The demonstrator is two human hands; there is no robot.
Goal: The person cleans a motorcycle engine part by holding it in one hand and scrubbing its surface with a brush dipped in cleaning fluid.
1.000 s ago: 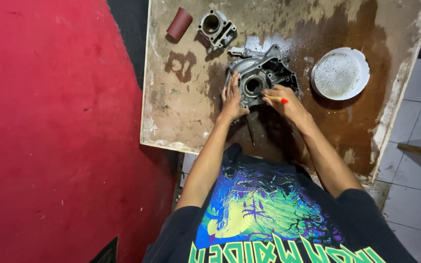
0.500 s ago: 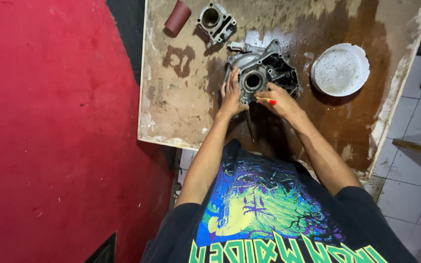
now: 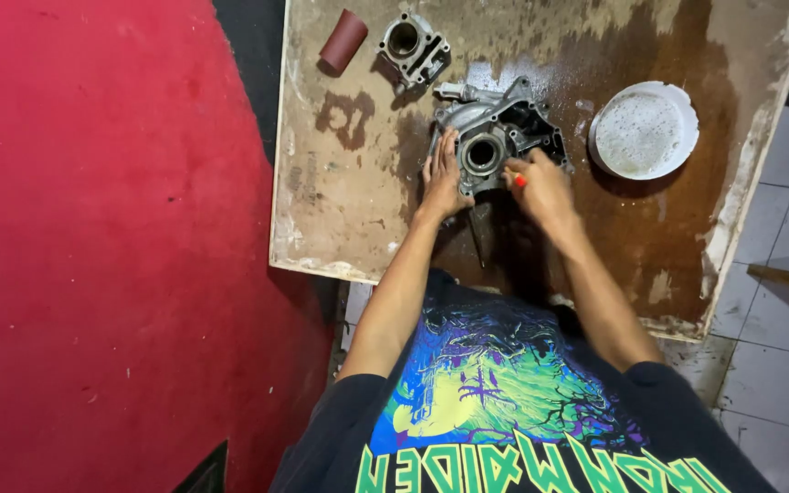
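Sandpaper roll (image 3: 343, 40): dark red, worktop's (image 3: 340, 210) 10 o'clock.
Cylinder block (image 3: 413, 46): 11 o'clock of crankcase.
Left hand (image 3: 443, 175): fingers flat, spread against crankcase.
Crankcase (image 3: 497, 137): grey metal, round bore, mid-worktop.
Right hand (image 3: 542, 187): fingers closed around small red tool (image 3: 520, 181).
White dish (image 3: 643, 131): 3 o'clock.

Dull cast-metal engine casing (image 3: 502, 137), stained board (image 3: 340, 210)

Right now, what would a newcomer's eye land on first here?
First the big red surface filling the left side. Then, mid-board, both hands on a grey metal engine casing: left hand flat against its edge, right hand in a closed grip on a small orange-tipped tool. A white dish sits right of them on the stained wooden board.
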